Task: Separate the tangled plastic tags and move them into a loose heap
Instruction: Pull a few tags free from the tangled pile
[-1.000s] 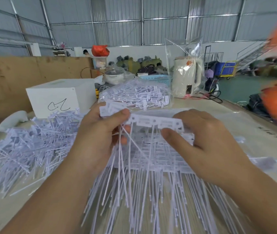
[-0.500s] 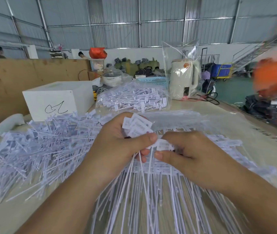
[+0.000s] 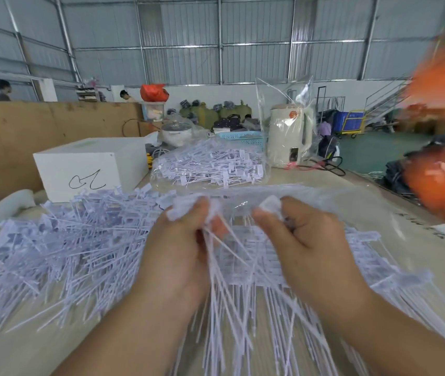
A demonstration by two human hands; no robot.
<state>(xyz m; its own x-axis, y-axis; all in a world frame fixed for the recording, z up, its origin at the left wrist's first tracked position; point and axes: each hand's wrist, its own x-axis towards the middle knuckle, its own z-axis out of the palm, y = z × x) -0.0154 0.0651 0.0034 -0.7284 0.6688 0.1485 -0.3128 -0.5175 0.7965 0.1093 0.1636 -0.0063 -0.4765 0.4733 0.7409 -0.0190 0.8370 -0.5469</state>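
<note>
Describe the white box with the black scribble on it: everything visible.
The white box stands upright on the table's far left, behind the loose heap of plastic tags. It is plain, matte and rectangular, cardboard or foam by its look. Its top and front face show; a looping black hand-drawn mark sits on the front. Its lid looks shut. Tag heads overlap its lower front edge; a brown board rises behind it. Neither hand touches it.

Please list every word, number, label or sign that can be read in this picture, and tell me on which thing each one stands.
White box: a handwritten black mark, perhaps "a" and "L"; not surely readable.
Table top, right side: dark handwritten characters, too blurred to read.
Plastic tags in the clear bag: printing too small to read.
Cream kettle: a red sticker, not readable.
Tags in the left hand and right hand: blurred.
</note>
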